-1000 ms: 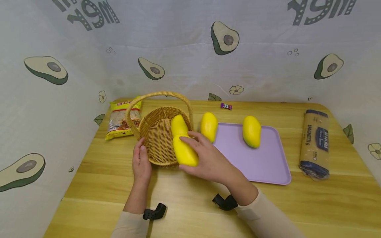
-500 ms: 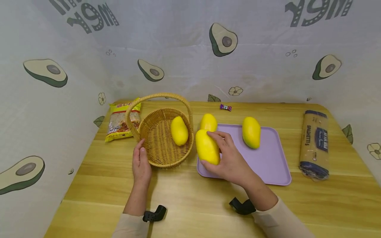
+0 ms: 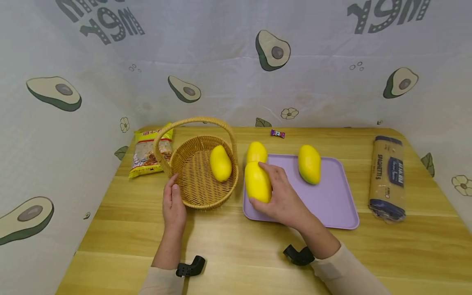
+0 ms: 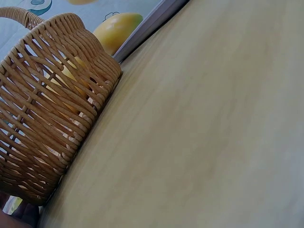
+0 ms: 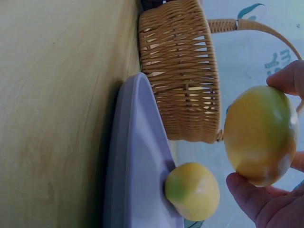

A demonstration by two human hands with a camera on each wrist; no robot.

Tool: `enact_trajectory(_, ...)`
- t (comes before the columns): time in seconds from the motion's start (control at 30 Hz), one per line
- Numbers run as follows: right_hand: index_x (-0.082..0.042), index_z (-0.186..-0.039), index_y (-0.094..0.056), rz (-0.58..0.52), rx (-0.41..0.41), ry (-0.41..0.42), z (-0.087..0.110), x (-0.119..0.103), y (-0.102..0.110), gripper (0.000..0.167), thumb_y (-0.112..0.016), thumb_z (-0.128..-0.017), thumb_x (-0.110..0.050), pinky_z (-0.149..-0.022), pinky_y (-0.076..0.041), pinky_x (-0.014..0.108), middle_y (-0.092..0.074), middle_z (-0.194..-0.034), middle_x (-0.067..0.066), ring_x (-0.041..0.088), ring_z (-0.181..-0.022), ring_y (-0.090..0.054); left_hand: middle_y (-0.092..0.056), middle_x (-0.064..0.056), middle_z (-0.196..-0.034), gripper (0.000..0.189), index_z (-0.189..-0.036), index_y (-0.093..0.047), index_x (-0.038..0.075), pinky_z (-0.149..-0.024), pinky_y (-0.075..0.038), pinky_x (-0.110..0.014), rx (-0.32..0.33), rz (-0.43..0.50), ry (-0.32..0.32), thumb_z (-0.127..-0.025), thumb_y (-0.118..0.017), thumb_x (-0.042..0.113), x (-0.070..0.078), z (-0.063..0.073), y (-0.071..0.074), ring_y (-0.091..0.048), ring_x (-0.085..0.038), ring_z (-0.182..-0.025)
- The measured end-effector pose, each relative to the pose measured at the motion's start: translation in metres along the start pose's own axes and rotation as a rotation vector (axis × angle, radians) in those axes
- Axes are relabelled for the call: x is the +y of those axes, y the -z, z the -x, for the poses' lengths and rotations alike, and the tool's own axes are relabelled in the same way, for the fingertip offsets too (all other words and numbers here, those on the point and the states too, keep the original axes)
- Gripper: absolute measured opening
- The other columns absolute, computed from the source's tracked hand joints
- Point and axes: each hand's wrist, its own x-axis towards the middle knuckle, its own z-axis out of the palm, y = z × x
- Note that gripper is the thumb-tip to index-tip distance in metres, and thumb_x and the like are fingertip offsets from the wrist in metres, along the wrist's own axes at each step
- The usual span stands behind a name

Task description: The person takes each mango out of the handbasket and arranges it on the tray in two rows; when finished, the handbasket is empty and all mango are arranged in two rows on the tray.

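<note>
My right hand (image 3: pixel 282 196) grips a yellow mango (image 3: pixel 257 182) between thumb and fingers. In the right wrist view that mango (image 5: pixel 261 135) is raised above the lilac tray (image 5: pixel 142 156). My left hand (image 3: pixel 175 207) rests with extended fingers against the near left side of a wicker basket (image 3: pixel 195 180). One mango (image 3: pixel 221 163) lies inside the basket, against its right wall. Behind the held mango, another mango (image 3: pixel 256 151) sits at the tray's far left corner, partly hidden. A further mango (image 3: pixel 309 164) lies near the tray's back edge.
A yellow food packet (image 3: pixel 149 153) lies behind the basket at left. On the right is a spaghetti pack (image 3: pixel 387 178). A small purple wrapped candy (image 3: pixel 277 134) lies near the table's back edge. The basket's tall handle (image 3: pixel 199 120) arches over its opening.
My right hand has carried its mango from over the basket rightward to above the tray's left side. The mango in the basket stays put. My left hand keeps its place at the basket.
</note>
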Motion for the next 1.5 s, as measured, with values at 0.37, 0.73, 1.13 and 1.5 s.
enact_trajectory(0.37,-0.016,-0.159,-0.033,0.011,-0.054,-0.106,-0.002,0.005,-0.012,0.098,-0.086,-0.079,-0.038,-0.096,-0.053,0.049,-0.037,-0.141,0.018,0.032,-0.110,-0.058,-0.040,-0.011,-0.162,0.043,-0.149,-0.048,0.011,-0.125,-0.020,-0.055,0.004,-0.009,-0.006,-0.112,-0.035,0.029,0.000,0.000,0.000,-0.025,-0.030,-0.155)
enact_trajectory(0.73,-0.013,-0.157,-0.036,0.059,-0.072,-0.107,-0.003,0.009,-0.018,0.098,-0.086,-0.078,-0.043,-0.094,-0.053,0.049,-0.045,-0.138,0.019,0.030,-0.109,-0.058,-0.041,-0.012,-0.161,0.043,-0.149,-0.049,0.011,-0.125,-0.021,-0.053,0.008,-0.004,-0.013,-0.112,-0.035,0.029,0.000,-0.001,-0.001,-0.027,-0.030,-0.155)
enact_trajectory(1.13,-0.015,-0.160,-0.030,0.091,-0.132,-0.151,-0.002,0.009,-0.020,0.101,-0.083,-0.080,-0.048,-0.093,-0.054,0.049,-0.042,-0.141,0.019,0.029,-0.106,-0.059,-0.039,-0.011,-0.162,0.043,-0.149,-0.048,0.012,-0.125,-0.020,-0.055,0.002,-0.002,-0.013,-0.112,-0.035,0.030,0.001,0.000,0.000,-0.025,-0.031,-0.155)
enact_trajectory(1.5,-0.010,-0.158,-0.035,0.145,-0.129,-0.165,-0.002,0.007,-0.023,0.102,-0.084,-0.079,-0.051,-0.091,-0.055,0.049,-0.047,-0.137,0.021,0.029,-0.101,-0.060,-0.039,-0.011,-0.162,0.043,-0.149,-0.048,0.011,-0.126,-0.019,-0.055,0.002,-0.001,-0.011,-0.113,-0.034,0.029,0.000,0.000,0.000,-0.025,-0.031,-0.156)
